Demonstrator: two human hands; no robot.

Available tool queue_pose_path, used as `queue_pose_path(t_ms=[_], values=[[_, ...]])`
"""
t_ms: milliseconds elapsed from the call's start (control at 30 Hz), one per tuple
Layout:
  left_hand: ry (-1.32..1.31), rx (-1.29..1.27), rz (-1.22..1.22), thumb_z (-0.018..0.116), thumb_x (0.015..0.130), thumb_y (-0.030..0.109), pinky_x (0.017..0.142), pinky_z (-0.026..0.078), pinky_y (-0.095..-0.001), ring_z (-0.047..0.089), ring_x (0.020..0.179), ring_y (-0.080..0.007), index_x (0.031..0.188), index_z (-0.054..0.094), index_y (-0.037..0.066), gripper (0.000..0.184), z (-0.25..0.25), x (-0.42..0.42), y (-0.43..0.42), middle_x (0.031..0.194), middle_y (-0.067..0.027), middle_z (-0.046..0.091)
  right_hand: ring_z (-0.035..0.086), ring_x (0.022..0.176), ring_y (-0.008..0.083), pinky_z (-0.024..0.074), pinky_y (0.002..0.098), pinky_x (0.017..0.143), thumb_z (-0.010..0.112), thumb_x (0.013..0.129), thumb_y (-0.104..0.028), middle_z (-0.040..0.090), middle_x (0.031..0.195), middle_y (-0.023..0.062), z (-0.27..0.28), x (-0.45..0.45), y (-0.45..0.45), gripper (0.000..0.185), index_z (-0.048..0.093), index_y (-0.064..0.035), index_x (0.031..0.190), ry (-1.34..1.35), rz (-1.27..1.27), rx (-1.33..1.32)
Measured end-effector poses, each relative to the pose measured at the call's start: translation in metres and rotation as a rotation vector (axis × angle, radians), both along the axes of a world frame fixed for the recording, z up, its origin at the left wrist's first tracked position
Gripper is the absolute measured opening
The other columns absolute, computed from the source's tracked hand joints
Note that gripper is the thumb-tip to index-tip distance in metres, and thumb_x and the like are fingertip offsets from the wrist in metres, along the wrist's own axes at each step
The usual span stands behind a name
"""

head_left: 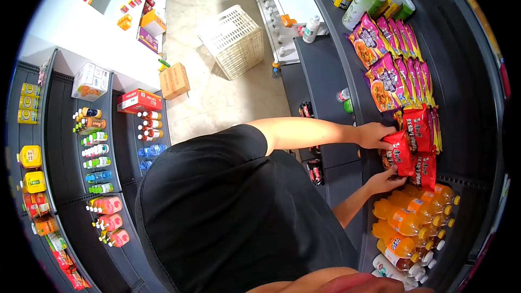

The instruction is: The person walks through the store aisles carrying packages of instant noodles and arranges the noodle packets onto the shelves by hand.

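Note:
A red snack packet (399,154) is at the shelf front, in both my hands. My left hand (376,135) grips its upper side in the view, fingers closed on its edge. My right hand (384,180) holds the opposite side, thumb on the front. More red packets (425,170) stand right behind and beside it. Purple and yellow noodle packets (388,84) form rows beyond my left hand. Orange drink bottles (404,220) stand in rows next to my right hand.
Tall cans (363,2) stand at the shelf's far end. Behind me are a white plastic basket (239,49) and a cardboard box (174,81) on the floor. Shelves with bottles (97,149) line the left side. A white bottle (311,29) stands near a lower shelf.

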State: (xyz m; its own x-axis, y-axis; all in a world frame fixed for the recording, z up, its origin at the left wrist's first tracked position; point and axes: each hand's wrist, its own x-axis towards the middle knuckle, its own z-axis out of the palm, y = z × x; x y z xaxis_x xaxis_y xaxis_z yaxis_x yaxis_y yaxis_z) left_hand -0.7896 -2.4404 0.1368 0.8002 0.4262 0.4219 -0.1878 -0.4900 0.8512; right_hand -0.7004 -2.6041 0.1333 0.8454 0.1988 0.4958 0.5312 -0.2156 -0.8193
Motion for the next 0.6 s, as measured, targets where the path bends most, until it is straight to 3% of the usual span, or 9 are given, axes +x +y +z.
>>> queue_pose_path(t_ms=[100, 167, 200, 300, 367, 433, 467, 500, 600], values=[[-0.042, -0.089, -0.042, 0.066, 0.096, 0.037, 0.075, 0.052, -0.046, 0.067, 0.089, -0.042, 0.115, 0.053, 0.005, 0.04, 0.011, -0.018, 0.007, 0.089, -0.0203, 0.068, 0.06, 0.116, 0.0326, 0.0481, 0.039, 0.099, 0.06, 0.102, -0.024, 0.056, 0.132, 0.0279, -0.001, -0.003, 0.0, 0.052, 0.046, 0.0097, 0.139, -0.031, 0.017, 0.007], [0.004, -0.218, -0.146, 0.064, 0.098, 0.031, 0.081, 0.052, -0.0451, 0.068, 0.098, -0.0367, 0.117, 0.051, 0.006, 0.034, 0.011, -0.042, 0.006, 0.101, -0.0199, 0.069, 0.061, 0.116, 0.0326, 0.0485, 0.039, 0.098, 0.062, 0.101, -0.026, 0.057, 0.132, 0.0268, 0.002, -0.018, 0.003, 0.053, 0.048, 0.009, 0.138, -0.02, 0.077, 0.081], [-0.004, -0.185, -0.156, 0.063, 0.099, 0.032, 0.085, 0.052, -0.0437, 0.067, 0.103, -0.0342, 0.121, 0.05, 0.006, 0.036, 0.011, -0.057, 0.007, 0.109, -0.02, 0.068, 0.061, 0.115, 0.0325, 0.049, 0.0389, 0.097, 0.063, 0.1, -0.027, 0.058, 0.132, 0.026, 0.007, -0.033, 0.006, 0.054, 0.049, 0.0088, 0.138, 0.012, 0.083, 0.088], [0.154, -0.486, -0.188, 0.058, 0.102, 0.036, 0.09, 0.052, -0.0372, 0.063, 0.104, -0.0195, 0.142, 0.044, 0.007, 0.051, 0.006, -0.106, 0.011, 0.119, -0.0097, 0.067, 0.062, 0.114, 0.0272, 0.0492, 0.0362, 0.095, 0.065, 0.099, -0.026, 0.06, 0.13, 0.0223, 0.011, -0.066, 0.013, 0.052, 0.051, 0.0078, 0.136, 0.011, 0.15, -0.025], [0.238, -0.656, -0.278, 0.056, 0.104, 0.041, 0.099, 0.048, -0.0365, 0.058, 0.113, -0.0172, 0.142, 0.046, 0.005, 0.054, -0.021, -0.136, 0.022, 0.127, -0.0099, 0.064, 0.061, 0.112, 0.0239, 0.0491, 0.0352, 0.095, 0.067, 0.098, -0.024, 0.061, 0.128, 0.019, 0.012, -0.091, 0.023, 0.05, 0.053, 0.0064, 0.135, 0.084, 0.314, -0.041], [0.201, -0.454, -0.209, 0.049, 0.106, 0.044, 0.102, 0.046, -0.0372, 0.059, 0.114, -0.0225, 0.141, 0.047, 0.004, 0.054, -0.063, -0.167, 0.032, 0.127, -0.0123, 0.064, 0.061, 0.11, 0.0211, 0.0489, 0.0343, 0.094, 0.069, 0.097, -0.021, 0.063, 0.125, 0.0157, 0.008, -0.116, 0.037, 0.048, 0.054, 0.0048, 0.135, 0.173, 0.452, -0.076], [0.434, -0.399, -0.161, 0.044, 0.107, 0.046, 0.099, 0.047, -0.0375, 0.062, 0.11, -0.0236, 0.141, 0.047, 0.003, 0.055, -0.039, -0.199, 0.037, 0.122, -0.0133, 0.066, 0.061, 0.11, 0.02, 0.0488, 0.034, 0.094, 0.07, 0.096, -0.018, 0.063, 0.124, 0.0141, 0.004, -0.128, 0.046, 0.047, 0.054, 0.0039, 0.134, 0.227, 0.512, -0.102], [0.463, -0.524, -0.237, 0.04, 0.107, 0.051, 0.096, 0.049, -0.0382, 0.064, 0.104, -0.0229, 0.135, 0.052, 0.003, 0.058, -0.078, -0.209, 0.046, 0.115, -0.0141, 0.067, 0.062, 0.109, 0.0202, 0.0484, 0.034, 0.094, 0.071, 0.094, -0.016, 0.064, 0.123, 0.0128, 0.001, -0.142, 0.056, 0.047, 0.055, 0.0029, 0.134, 0.262, 0.552, -0.128], [0.65, -0.424, -0.027, 0.043, 0.102, 0.06, 0.084, 0.052, -0.0399, 0.07, 0.086, -0.0256, 0.112, 0.063, -0.003, 0.067, -0.086, -0.275, 0.056, 0.089, -0.0128, 0.07, 0.065, 0.103, 0.0214, 0.0505, 0.0348, 0.091, 0.073, 0.089, -0.01, 0.068, 0.114, 0.0117, -0.017, -0.174, 0.093, 0.041, 0.062, 0.0014, 0.126, 0.225, 0.694, -0.173]])
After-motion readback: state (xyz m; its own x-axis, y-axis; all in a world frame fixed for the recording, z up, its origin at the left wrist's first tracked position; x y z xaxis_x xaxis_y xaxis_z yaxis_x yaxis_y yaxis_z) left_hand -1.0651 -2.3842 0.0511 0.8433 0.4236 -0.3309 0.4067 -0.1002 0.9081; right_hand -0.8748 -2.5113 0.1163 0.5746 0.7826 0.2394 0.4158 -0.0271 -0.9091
